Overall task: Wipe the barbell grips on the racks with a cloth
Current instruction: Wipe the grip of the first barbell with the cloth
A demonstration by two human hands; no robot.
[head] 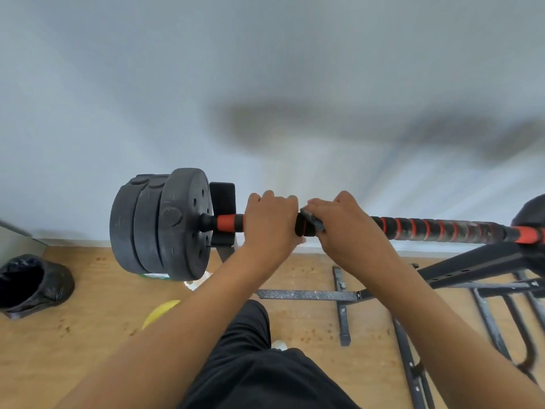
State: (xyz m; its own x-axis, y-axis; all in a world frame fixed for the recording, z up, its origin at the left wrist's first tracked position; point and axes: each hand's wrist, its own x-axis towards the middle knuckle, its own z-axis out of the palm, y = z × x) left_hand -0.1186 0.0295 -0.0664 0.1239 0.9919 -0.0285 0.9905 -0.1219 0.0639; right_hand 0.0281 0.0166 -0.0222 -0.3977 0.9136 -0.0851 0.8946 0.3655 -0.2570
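- Against a pale wall (118, 84), above a wooden floor (88, 320), the barbell (427, 228) lies on its black rack (472, 264).
- Left hand (269, 225) wraps the bar; right hand (342, 228) clamps a grey cloth (314, 221) on the grip (302, 230).

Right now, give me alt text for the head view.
The left hand grips a racked barbell while the right hand holds a grey cloth against it. Black weight plates sit at its left end.
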